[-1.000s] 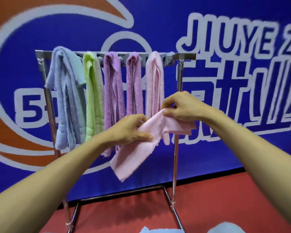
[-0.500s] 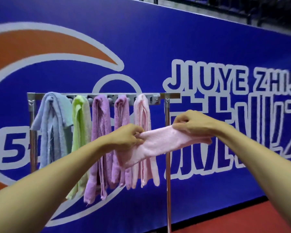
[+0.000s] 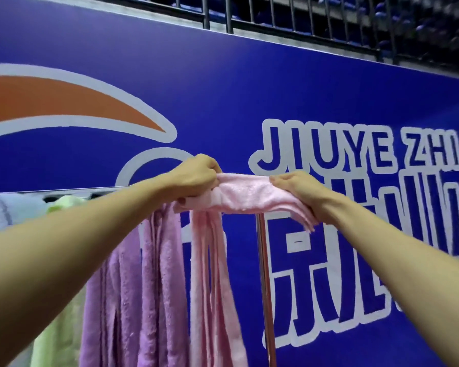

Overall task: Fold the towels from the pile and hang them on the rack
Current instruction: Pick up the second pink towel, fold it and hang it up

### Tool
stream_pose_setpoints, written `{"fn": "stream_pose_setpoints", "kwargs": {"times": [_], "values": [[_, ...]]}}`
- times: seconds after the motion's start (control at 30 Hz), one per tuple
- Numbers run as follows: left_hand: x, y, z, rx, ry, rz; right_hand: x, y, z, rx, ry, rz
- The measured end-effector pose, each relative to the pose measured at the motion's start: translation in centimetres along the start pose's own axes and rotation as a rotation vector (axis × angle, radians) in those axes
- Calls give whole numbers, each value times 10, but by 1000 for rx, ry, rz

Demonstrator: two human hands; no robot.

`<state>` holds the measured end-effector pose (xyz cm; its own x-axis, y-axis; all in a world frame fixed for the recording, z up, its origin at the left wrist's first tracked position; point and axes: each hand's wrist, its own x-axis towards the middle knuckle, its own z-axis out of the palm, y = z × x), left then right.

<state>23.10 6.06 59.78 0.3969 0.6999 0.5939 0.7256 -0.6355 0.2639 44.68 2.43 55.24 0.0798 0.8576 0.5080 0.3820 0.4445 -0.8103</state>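
Towel (image 3: pixel 245 196) raised to rack (image 3: pixel 263 260) top.

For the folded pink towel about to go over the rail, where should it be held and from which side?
Grip the pink towel at its two short ends from above, as the left hand and right hand do. Stretched into a level band, its middle is probably free to drape over the rack beside the hung towel.
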Motion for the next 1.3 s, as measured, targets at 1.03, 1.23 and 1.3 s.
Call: {"fn": "stream_pose_setpoints", "kwargs": {"times": [1.03,1.23,1.3], "values": [[16,17,89,806,73,112,41,53,58,-317,185,-127],[5,14,103,107,-83,-62,21,58,61,-161,148,-94],[-1,11,113,-372,-102,-175,14,58,61,-186,124,-103]]}}
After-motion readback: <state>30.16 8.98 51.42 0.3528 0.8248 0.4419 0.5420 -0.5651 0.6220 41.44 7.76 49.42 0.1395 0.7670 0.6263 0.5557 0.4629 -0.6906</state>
